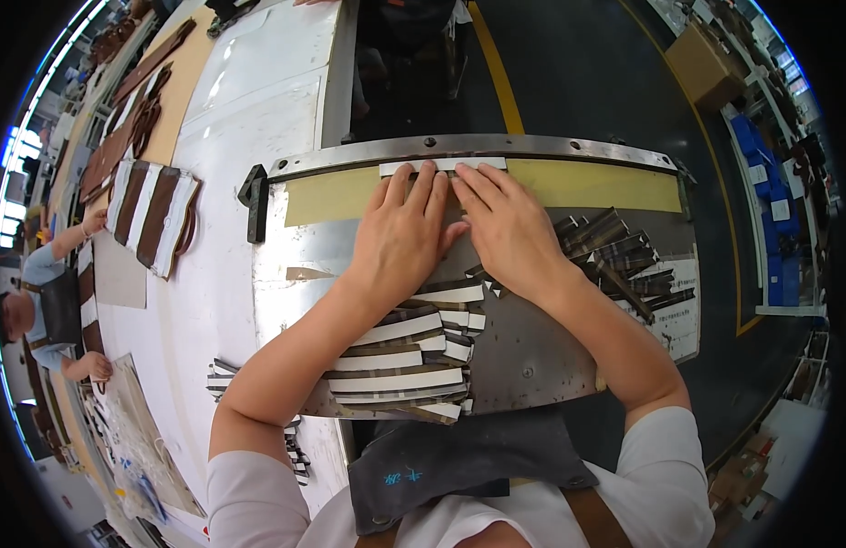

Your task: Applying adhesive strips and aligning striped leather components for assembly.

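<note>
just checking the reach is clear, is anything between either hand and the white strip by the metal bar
Nothing visible: fingertips of the left hand and right hand overlap the white strip beside the metal bar. The loose strips near the forearms lie closer to the body, out of the way.

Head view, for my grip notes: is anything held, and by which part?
Nothing looks grasped: the left hand and right hand only rest extended fingertips on the white strip, along its near side.
</note>
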Motion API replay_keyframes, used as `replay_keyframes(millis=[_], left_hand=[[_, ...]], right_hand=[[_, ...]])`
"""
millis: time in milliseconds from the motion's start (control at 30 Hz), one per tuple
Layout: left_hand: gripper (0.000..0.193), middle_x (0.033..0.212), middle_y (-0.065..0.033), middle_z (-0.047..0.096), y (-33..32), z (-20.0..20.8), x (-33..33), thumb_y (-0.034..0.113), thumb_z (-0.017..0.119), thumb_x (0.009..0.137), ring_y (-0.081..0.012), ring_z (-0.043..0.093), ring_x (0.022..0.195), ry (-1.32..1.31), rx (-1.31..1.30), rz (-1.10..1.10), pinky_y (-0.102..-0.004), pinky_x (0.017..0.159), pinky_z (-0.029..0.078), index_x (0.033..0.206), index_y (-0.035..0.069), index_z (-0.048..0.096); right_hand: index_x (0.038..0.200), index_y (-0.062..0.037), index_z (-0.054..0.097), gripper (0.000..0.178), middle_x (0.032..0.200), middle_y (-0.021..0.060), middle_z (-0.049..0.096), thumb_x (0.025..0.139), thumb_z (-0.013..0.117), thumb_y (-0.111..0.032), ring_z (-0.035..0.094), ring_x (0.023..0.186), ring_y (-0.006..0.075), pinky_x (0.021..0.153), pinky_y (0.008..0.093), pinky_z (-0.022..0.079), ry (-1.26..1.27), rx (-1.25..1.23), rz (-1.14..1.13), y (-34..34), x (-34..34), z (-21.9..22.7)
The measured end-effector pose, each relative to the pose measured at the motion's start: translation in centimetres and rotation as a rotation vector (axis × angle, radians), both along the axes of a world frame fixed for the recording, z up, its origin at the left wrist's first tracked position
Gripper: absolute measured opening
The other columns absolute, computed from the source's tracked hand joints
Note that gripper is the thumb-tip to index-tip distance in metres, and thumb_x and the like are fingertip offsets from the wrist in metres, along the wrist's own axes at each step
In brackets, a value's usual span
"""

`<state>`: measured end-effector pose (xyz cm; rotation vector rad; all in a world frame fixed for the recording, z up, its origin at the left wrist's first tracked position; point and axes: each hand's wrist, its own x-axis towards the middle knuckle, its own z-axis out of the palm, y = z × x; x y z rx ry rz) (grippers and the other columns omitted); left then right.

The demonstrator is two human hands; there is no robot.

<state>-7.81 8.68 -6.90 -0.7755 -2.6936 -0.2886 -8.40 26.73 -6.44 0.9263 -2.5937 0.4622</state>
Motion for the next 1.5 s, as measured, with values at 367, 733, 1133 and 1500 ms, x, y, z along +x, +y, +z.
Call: replay_keyframes(millis=[367, 733, 1133, 1500], left_hand=[[0.057, 0.134, -0.0205, 0.052, 0.0, 0.6, 0.6, 0.027, 0.066, 0.088, -0.0376, 0.048, 0.124, -0.022, 0.032, -0.046, -0.045, 0.103, 0.04, 0.135, 0.0, 0.048], [0.047, 0.116, -0.0185, 0.057, 0.0, 1.7, 1.0, 0.024, 0.07, 0.084, -0.0347, 0.053, 0.117, -0.085, -0.046, -0.028, -0.0442, 0.097, 0.044, 0.124, 0.004, 0.056], [0.027, 0.122, -0.0169, 0.058, -1.1, 1.9, 0.4, 0.013, 0.069, 0.081, -0.033, 0.055, 0.116, -0.017, -0.045, -0.159, -0.0416, 0.095, 0.046, 0.104, -0.001, 0.064], [0.043, 0.126, -0.0194, 0.059, -0.7, 0.5, -0.4, 0.022, 0.066, 0.089, -0.0373, 0.053, 0.12, 0.083, -0.018, -0.062, -0.0452, 0.099, 0.044, 0.123, -0.003, 0.058]], right_hand=[[0.12, 0.009, 0.06, 0.044, 0.13, 0.0165, 0.058, 0.08, 0.058, -0.008, 0.052, 0.123, 0.0291, 0.104, 0.0389, 0.042, 0.034, 0.102, 0.038, -0.2, 0.2, 0.0], [0.11, 0.0032, 0.063, 0.035, 0.111, 0.0135, 0.063, 0.076, 0.062, -0.004, 0.058, 0.107, 0.0293, 0.095, 0.0413, 0.045, -0.003, -0.24, 0.046, 0.5, -0.4, 0.3], [0.118, 0.0026, 0.062, 0.038, 0.127, 0.0145, 0.06, 0.081, 0.061, -0.002, 0.054, 0.123, 0.0295, 0.104, 0.0414, 0.042, -0.05, -0.085, 0.066, 0.3, 1.0, 0.5], [0.126, 0.0065, 0.056, 0.043, 0.134, 0.0155, 0.056, 0.086, 0.061, -0.008, 0.048, 0.128, 0.0297, 0.108, 0.0419, 0.038, -0.027, -0.015, 0.046, 0.1, 0.2, -0.4]])
